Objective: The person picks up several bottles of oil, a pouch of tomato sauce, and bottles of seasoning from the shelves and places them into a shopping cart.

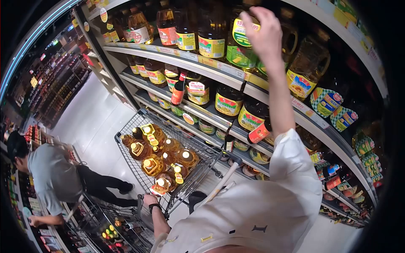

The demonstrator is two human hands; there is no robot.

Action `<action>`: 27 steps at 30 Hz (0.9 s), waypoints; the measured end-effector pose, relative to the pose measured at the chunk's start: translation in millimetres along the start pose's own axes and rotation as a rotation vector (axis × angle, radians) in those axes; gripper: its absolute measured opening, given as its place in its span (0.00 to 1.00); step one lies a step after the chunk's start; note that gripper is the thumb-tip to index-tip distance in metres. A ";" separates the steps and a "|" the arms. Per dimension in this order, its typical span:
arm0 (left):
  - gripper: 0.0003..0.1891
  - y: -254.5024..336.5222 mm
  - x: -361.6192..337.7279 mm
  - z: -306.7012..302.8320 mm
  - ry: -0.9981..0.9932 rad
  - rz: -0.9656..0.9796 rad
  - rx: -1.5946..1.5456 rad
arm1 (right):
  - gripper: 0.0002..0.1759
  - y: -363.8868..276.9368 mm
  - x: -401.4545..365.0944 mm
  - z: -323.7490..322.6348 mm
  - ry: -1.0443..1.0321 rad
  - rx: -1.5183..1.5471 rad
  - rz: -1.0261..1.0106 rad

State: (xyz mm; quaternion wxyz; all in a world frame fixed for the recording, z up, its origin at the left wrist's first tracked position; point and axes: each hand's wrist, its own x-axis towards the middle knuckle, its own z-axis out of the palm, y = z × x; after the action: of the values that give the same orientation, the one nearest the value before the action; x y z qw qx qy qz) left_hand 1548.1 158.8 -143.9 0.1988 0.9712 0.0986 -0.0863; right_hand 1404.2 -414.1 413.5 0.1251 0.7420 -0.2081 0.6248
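My right hand [263, 31] is raised to the upper shelf, its fingers apart and curved in front of a large oil bottle [242, 55] with a green and yellow label. Whether the fingertips touch the bottle cannot be made out. Low down, my left hand [148, 201], with a dark band at the wrist, is at the near left corner of a shopping cart [120, 135]; its fingers are too unclear to tell what they hold. Several bottles of golden oil [152, 164] with white and yellow caps stand in the cart.
Shelves [219, 65] of oil bottles curve along the right side. Small red-labelled bottles [178, 93] hang at the shelf front. On the left, a person [59, 173] in a grey shirt bends toward another shelf beside a second cart [90, 219]. Tiled floor [90, 109] runs between the shelves.
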 end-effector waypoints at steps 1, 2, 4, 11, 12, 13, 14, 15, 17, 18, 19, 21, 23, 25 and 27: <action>0.13 2.1 10.0 -0.3 0.006 -0.020 -0.011 | 0.32 17.8 17.3 17.6 0.064 -0.215 0.026; 0.13 -1.6 18.4 0.5 0.015 0.009 -0.021 | 0.35 3.7 35.0 13.5 -0.109 -0.305 0.289; 0.13 9.9 25.4 -13.0 -0.017 0.042 0.001 | 0.32 57.0 51.4 46.9 -0.329 -0.341 0.366; 0.13 21.3 55.1 -26.5 -0.036 0.031 -0.007 | 0.31 114.4 58.0 98.1 -0.440 -0.209 0.466; 0.13 21.2 58.1 -24.9 -0.025 0.052 -0.023 | 0.31 116.6 51.8 105.0 -0.384 -0.264 0.438; 0.13 20.3 59.1 -25.5 -0.016 0.072 -0.033 | 0.31 114.9 46.9 109.8 -0.332 -0.306 0.420; 0.13 21.7 60.7 -26.5 -0.026 0.071 -0.032 | 0.31 115.9 43.5 115.4 -0.284 -0.334 0.405; 0.13 23.6 62.0 -28.0 -0.063 0.049 -0.060 | 0.31 118.1 41.3 118.6 -0.242 -0.358 0.393; 0.13 10.7 76.3 -5.1 0.016 0.037 -0.034 | 0.32 114.8 40.5 115.3 -0.200 -0.364 0.396; 0.16 6.4 81.8 -0.5 -0.009 0.018 -0.031 | 0.32 101.9 40.0 107.8 -0.189 -0.358 0.416; 0.16 6.5 85.2 -1.5 -0.008 0.017 -0.027 | 0.32 88.6 39.6 100.1 -0.178 -0.352 0.437; 0.17 7.4 85.3 -2.5 -0.066 -0.027 -0.006 | 0.34 36.6 33.7 72.8 -0.132 -0.321 0.510; 0.16 4.3 85.5 4.5 -0.033 -0.010 -0.050 | 0.29 -13.0 11.6 48.7 0.077 -0.018 0.311; 0.34 16.0 80.6 3.0 -0.001 0.095 0.031 | 0.21 -32.1 -10.0 33.6 0.189 0.245 0.212; 0.40 93.2 44.8 -43.3 0.127 0.224 -0.004 | 0.17 -66.2 -20.3 6.7 0.226 0.476 0.285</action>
State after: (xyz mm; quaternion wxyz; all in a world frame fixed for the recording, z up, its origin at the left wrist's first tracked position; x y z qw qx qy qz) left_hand 1618.0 99.3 -79.6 0.2025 0.9793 0.0021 -0.0015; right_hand 1438.2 -355.6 397.3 -0.1191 0.6396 -0.1425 0.7459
